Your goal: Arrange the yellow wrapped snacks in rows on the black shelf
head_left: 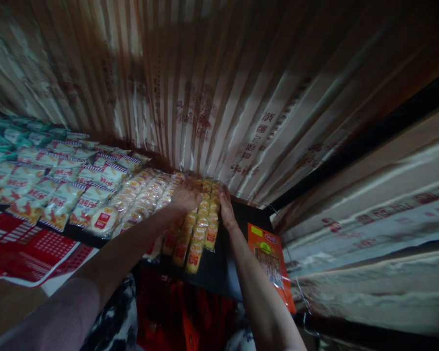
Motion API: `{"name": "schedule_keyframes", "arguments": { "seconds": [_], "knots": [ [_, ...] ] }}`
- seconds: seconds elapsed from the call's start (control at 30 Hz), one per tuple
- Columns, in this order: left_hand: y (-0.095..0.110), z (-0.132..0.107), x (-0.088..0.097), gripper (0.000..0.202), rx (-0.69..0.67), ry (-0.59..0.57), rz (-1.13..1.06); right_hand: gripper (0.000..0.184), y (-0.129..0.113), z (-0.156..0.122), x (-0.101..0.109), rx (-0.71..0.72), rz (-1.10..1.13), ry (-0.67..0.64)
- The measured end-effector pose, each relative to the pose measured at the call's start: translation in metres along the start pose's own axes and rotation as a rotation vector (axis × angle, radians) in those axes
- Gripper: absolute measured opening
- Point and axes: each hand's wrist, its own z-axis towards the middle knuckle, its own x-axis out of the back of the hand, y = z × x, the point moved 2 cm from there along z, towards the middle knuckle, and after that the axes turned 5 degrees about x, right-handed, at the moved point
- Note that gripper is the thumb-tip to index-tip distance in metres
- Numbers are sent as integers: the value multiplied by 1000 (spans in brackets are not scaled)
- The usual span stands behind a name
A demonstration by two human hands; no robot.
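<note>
Rows of small yellow wrapped cakes (204,213) lie overlapped in columns on a black shelf (229,265). My left hand (186,196) rests over the far part of these rows, fingers spread toward the right. Along their right edge, my right hand (226,208) stands with fingers stretched out, touching the outermost column at its far end. The rows are between my two hands, and neither hand has lifted anything. Columns of pale round wrapped cakes (145,202) lie left of the yellow ones, partly hidden by my left forearm.
Blue-and-white snack bags (91,202) and green bags (12,134) fill the shelf to the left. An orange snack packet (272,265) lies on the right. Red baskets (29,248) stand below the front edge. A pleated printed curtain (201,107) and a dark bar (314,170) border the shelf.
</note>
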Motion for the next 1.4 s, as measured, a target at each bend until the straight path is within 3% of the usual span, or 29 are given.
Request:
{"name": "schedule_keyframes", "arguments": {
  "seconds": [0.13,0.3,0.43,0.53,0.93,1.4],
  "knots": [
    [2,-22,22,44,25,57,-28,72,-8,-32,11,-60,21,47],
    [16,-99,46,44,-9,135,-56,71,-18,-87,14,-77,-67,96],
    [38,-159,50,47,-16,121,-63,68,-24,-114,3,-54,-93,83],
    [52,-180,43,53,-29,75,-62,68,-29,-120,-6,-54,-81,74],
    [48,-181,9,58,15,52,-22,73,-34,-120,-27,-2,-158,31],
    [46,-181,4,60,35,34,-21,70,-29,-120,-33,73,-269,9]
  ]
}}
